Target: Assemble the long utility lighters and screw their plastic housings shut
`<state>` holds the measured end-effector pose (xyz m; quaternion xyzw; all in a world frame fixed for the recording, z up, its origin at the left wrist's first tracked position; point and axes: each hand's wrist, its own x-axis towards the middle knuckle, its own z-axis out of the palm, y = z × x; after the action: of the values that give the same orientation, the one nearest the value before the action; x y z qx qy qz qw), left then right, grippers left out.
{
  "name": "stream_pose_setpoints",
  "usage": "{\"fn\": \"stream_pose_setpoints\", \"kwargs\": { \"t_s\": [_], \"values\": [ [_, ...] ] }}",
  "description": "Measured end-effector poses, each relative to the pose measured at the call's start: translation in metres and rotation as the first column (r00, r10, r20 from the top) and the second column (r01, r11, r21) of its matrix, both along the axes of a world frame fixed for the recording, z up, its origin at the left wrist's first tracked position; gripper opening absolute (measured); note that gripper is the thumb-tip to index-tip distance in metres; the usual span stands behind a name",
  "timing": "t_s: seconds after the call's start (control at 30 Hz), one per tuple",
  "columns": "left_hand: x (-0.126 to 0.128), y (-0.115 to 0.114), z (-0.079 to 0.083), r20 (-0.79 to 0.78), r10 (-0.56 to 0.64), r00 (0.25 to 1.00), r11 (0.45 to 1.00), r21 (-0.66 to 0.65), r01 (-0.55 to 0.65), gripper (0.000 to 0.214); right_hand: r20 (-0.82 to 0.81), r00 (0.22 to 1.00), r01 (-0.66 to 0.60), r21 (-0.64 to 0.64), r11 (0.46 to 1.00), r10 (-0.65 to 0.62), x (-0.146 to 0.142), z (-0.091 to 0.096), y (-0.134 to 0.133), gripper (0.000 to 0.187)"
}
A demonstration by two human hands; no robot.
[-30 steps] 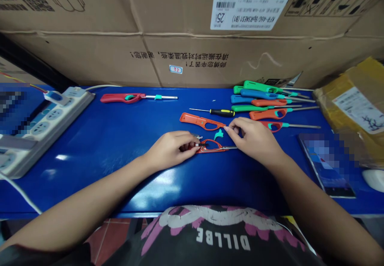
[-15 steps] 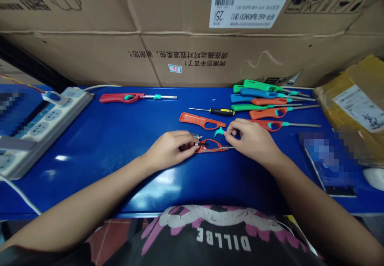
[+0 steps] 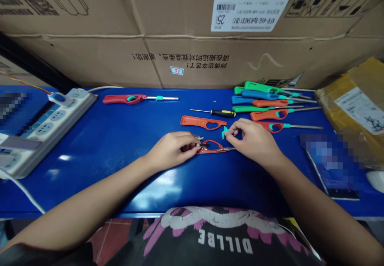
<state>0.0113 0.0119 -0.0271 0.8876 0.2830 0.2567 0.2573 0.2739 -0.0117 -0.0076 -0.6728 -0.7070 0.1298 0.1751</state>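
My left hand (image 3: 171, 149) is closed on the rear end of an opened red lighter half (image 3: 213, 147) that lies on the blue table (image 3: 120, 138). My right hand (image 3: 255, 140) pinches a small teal trigger piece (image 3: 224, 132) just above that half. The other orange shell half (image 3: 202, 122) lies a little farther back. A black and yellow screwdriver (image 3: 220, 113) rests behind it.
A pile of green, blue and orange long-nosed lighters (image 3: 270, 102) sits at the back right. A single red lighter (image 3: 132, 98) lies at the back left beside a power strip (image 3: 45, 126). Cardboard boxes (image 3: 192, 38) wall the back; a yellow parcel (image 3: 357, 106) stands right.
My right hand has picked the teal trigger piece up from the table and lifted it slightly. My left hand has stayed on the red half.
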Motion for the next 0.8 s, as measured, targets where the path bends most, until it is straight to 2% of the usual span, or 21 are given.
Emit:
{"fn": "stream_pose_setpoints", "kwargs": {
  "t_s": [0.1,0.2,0.33,0.53,0.6,0.7,0.8],
  "values": [
    [0.0,0.0,-0.001,0.004,0.003,1.0,1.0,0.005,-0.003,0.013,0.059,0.998,-0.023,-0.037,0.999,0.025,0.001,0.001,0.0,0.02],
    [0.0,0.001,-0.001,0.024,-0.006,1.0,1.0,0.015,0.006,0.012,0.089,0.993,-0.071,-0.089,0.993,0.079,0.002,0.003,-0.002,0.015],
    [0.0,0.001,-0.001,0.038,-0.009,0.999,1.0,0.007,0.009,0.012,0.061,0.985,-0.159,-0.043,0.986,0.162,0.005,0.007,-0.005,0.016],
    [-0.001,0.002,-0.003,0.032,-0.008,0.999,1.0,-0.004,0.008,0.013,0.113,0.993,0.041,0.02,0.999,-0.043,-0.01,0.0,0.001,0.04],
    [-0.001,0.002,-0.003,0.031,-0.009,0.999,1.0,-0.002,0.009,0.012,0.137,0.988,0.074,0.014,0.997,-0.075,-0.015,-0.003,0.004,0.043],
    [0.0,0.002,-0.002,0.03,-0.012,0.999,1.0,0.007,0.012,0.012,0.135,0.989,0.064,-0.011,0.998,-0.062,-0.015,-0.005,0.007,0.037],
    [0.0,0.001,-0.001,0.032,-0.012,0.999,1.0,0.007,0.012,0.012,0.098,0.995,0.014,-0.02,1.0,-0.011,-0.007,-0.004,0.006,0.023]
  ]
}}
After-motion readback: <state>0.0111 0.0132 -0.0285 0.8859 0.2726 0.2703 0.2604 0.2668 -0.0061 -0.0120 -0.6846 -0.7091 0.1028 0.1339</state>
